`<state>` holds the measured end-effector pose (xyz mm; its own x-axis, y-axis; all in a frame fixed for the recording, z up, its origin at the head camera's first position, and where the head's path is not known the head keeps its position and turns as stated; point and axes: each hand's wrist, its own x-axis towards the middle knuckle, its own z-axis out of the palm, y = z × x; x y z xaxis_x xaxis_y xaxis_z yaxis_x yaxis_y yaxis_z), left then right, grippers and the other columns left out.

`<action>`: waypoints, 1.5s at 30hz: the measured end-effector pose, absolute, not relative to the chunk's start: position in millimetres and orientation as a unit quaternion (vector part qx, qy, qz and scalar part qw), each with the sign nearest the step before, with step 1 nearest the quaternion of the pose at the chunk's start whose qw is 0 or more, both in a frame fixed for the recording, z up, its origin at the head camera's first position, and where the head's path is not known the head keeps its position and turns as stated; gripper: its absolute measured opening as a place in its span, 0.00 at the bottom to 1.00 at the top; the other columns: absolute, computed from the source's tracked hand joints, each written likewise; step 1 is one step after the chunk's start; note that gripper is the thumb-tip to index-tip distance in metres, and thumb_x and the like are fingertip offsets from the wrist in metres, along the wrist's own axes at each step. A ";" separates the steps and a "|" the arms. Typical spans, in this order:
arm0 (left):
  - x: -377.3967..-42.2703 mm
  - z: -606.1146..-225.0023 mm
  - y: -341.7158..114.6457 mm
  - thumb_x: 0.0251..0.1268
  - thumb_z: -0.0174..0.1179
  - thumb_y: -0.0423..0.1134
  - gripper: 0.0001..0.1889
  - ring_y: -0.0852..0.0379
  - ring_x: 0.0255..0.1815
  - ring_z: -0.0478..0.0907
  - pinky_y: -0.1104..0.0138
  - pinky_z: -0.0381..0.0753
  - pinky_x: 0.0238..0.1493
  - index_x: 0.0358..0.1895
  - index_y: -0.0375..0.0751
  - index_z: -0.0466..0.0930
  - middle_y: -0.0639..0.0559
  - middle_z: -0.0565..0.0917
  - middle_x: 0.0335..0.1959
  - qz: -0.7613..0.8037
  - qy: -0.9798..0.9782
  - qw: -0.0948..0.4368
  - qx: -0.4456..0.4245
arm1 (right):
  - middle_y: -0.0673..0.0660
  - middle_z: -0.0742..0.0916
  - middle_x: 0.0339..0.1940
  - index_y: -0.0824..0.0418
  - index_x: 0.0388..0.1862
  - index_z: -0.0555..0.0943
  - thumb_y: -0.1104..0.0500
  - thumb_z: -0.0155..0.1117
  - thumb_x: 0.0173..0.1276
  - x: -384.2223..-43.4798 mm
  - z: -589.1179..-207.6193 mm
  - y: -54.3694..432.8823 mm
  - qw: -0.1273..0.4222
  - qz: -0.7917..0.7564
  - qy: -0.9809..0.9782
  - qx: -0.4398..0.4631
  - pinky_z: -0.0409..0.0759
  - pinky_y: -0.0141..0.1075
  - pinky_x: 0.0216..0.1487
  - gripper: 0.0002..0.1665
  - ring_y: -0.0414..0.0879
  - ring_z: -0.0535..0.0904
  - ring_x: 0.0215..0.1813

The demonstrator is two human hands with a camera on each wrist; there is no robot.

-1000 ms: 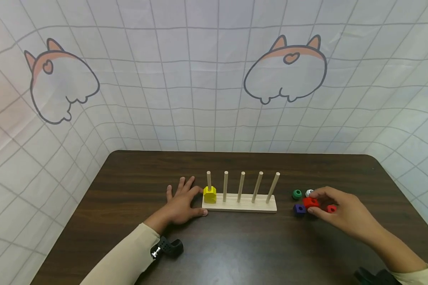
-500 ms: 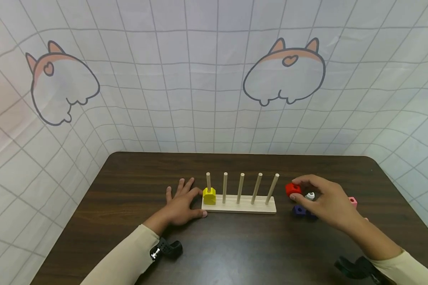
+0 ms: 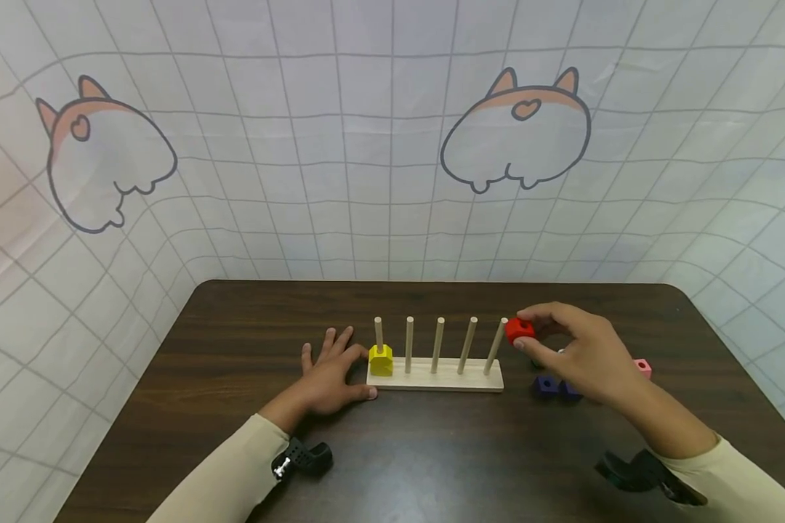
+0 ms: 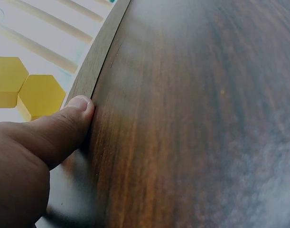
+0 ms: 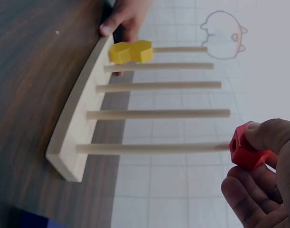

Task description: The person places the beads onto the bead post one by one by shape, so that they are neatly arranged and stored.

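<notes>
A light wooden peg board [image 3: 432,376] with several upright pegs lies on the table. Two yellow hexagonal beads [image 5: 130,52] are stacked on its leftmost peg. My left hand [image 3: 327,378] holds the board's left end, thumb along the front edge and a finger behind; its other fingers spread on the table. My right hand [image 3: 582,349] pinches a red hexagonal bead [image 3: 520,330] between thumb and fingers. The bead is beside the tip of the rightmost peg [image 5: 154,148], its hole facing the peg; whether they touch I cannot tell.
Dark blue or purple beads [image 3: 546,386] and a pink bead [image 3: 642,368] lie on the dark wooden table [image 3: 445,443], right of the board. My right hand partly hides other beads there. A white gridded cloth [image 3: 366,181] hangs behind the table.
My right hand has lifted the red bead from the loose beads and carried it left and up to the rightmost peg's tip. The left hand stays at the board's end.
</notes>
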<state>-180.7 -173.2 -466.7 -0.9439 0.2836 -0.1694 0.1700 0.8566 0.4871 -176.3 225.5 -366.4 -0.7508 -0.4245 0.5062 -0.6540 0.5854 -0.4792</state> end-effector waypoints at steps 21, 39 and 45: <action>-179.8 -466.8 -173.9 0.62 0.70 0.61 0.30 0.39 0.83 0.28 0.32 0.22 0.70 0.63 0.57 0.74 0.44 0.44 0.85 0.239 0.957 0.117 0.115 | 0.49 0.89 0.44 0.59 0.54 0.84 0.66 0.78 0.63 -185.5 -340.9 185.9 0.131 0.360 -0.871 0.308 0.84 0.36 0.46 0.21 0.41 0.87 0.43; -180.2 -465.2 -173.1 0.62 0.70 0.62 0.30 0.37 0.83 0.29 0.31 0.22 0.70 0.63 0.56 0.74 0.42 0.45 0.84 0.246 0.955 0.113 0.121 | 0.49 0.89 0.45 0.60 0.55 0.84 0.62 0.78 0.63 -198.1 -335.6 141.4 0.093 0.384 -0.860 0.323 0.84 0.41 0.47 0.22 0.41 0.86 0.43; -180.4 -463.1 -172.0 0.62 0.70 0.62 0.30 0.37 0.83 0.29 0.31 0.23 0.70 0.63 0.56 0.74 0.42 0.46 0.84 0.250 0.954 0.113 0.120 | 0.50 0.89 0.45 0.61 0.55 0.83 0.62 0.77 0.64 -201.7 -336.1 127.6 0.085 0.390 -0.857 0.327 0.84 0.40 0.46 0.21 0.41 0.86 0.43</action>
<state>-180.4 -172.0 -463.1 -0.9457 0.2849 -0.1563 0.1714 0.8459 0.5050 -201.7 127.6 -336.1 -0.7715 -0.4940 0.4008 -0.6268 0.4821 -0.6122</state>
